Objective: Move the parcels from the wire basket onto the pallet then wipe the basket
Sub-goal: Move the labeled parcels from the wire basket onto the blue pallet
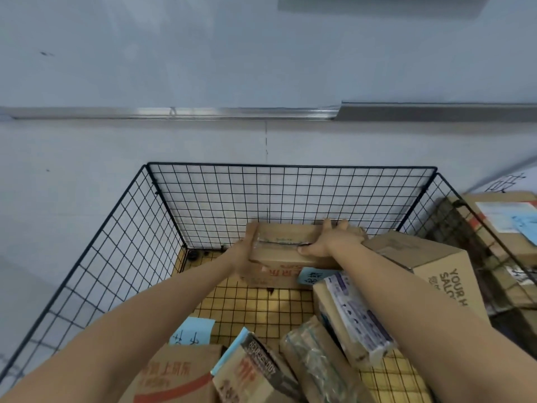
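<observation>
My left hand (245,253) presses flat against the left end of the cardboard parcel (283,242). My right hand (334,239) grips its right side, fingers curled over the far edge and thumb in front. The parcel sits at the back of the wire basket (218,199), close to its rear wall. It looks stiff and taped, probably moderately heavy. I judge that squeezing both ends and lifting level suits it, though the tape may be slick.

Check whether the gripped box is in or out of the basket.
In: left hand and right hand hold the box below the basket rim, near its far wall.
</observation>
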Demonstrator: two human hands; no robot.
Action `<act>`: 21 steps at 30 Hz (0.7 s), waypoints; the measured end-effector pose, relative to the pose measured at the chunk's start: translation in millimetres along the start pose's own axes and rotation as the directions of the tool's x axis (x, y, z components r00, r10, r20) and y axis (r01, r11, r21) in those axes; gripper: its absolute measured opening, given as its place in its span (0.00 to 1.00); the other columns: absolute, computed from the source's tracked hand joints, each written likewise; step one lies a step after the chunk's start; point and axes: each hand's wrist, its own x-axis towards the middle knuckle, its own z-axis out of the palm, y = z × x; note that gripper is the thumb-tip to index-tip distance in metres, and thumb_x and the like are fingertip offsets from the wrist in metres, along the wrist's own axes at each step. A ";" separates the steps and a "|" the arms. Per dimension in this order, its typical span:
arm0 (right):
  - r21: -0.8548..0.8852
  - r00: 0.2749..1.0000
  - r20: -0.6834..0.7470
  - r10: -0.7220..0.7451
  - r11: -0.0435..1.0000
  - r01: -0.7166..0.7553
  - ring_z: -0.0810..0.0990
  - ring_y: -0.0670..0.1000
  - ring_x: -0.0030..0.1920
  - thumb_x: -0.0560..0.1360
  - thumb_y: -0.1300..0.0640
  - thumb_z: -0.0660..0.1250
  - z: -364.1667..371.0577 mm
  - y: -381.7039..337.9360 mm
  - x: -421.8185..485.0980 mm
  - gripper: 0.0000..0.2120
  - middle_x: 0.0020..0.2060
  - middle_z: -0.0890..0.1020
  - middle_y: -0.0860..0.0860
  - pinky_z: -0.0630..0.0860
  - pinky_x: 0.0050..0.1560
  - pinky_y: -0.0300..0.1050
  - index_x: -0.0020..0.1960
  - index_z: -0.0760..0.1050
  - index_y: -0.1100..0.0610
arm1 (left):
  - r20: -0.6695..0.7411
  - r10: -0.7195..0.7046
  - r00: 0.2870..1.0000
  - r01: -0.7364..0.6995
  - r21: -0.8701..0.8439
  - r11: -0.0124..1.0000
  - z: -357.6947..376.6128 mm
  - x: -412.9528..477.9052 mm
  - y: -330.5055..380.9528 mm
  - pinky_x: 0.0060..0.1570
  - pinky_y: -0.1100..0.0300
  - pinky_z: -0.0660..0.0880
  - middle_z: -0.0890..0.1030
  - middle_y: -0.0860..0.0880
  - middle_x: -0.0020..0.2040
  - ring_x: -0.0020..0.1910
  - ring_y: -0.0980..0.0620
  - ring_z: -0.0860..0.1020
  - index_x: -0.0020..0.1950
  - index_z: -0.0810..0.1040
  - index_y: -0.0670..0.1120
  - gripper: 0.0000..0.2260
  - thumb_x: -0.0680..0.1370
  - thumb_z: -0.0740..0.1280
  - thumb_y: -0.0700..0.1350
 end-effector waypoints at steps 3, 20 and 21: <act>-0.036 0.999 0.025 -0.047 0.998 0.048 0.51 0.65 0.73 0.61 0.26 0.64 -4.2 5.7 2.8 0.55 0.74 0.50 0.59 0.53 0.71 0.64 0.76 0.42 0.50 | -0.012 -0.036 0.999 0.036 0.014 0.999 -0.5 -3.1 -6.2 0.41 0.54 0.80 0.65 0.40 0.68 0.59 0.38 0.75 0.74 0.33 0.59 0.45 0.76 0.68 0.45; -0.163 0.801 -0.206 -0.562 0.827 0.538 0.61 0.60 0.68 0.63 0.40 0.72 -0.4 13.0 -13.5 0.47 0.68 0.59 0.57 0.60 0.66 0.58 0.73 0.48 0.42 | -0.296 0.023 0.955 -0.035 -0.036 0.999 -7.3 -39.6 -16.5 0.57 0.54 0.74 0.69 0.42 0.66 0.59 0.46 0.73 0.76 0.40 0.54 0.46 0.72 0.71 0.43; -0.147 0.782 -0.237 -0.576 0.817 0.557 0.62 0.59 0.67 0.64 0.39 0.72 -2.4 10.2 -17.7 0.47 0.68 0.60 0.57 0.60 0.67 0.58 0.74 0.47 0.42 | -0.341 0.028 0.940 -0.045 -0.044 0.998 -12.6 -45.7 -16.4 0.58 0.53 0.74 0.69 0.43 0.66 0.60 0.46 0.73 0.76 0.40 0.55 0.47 0.71 0.73 0.44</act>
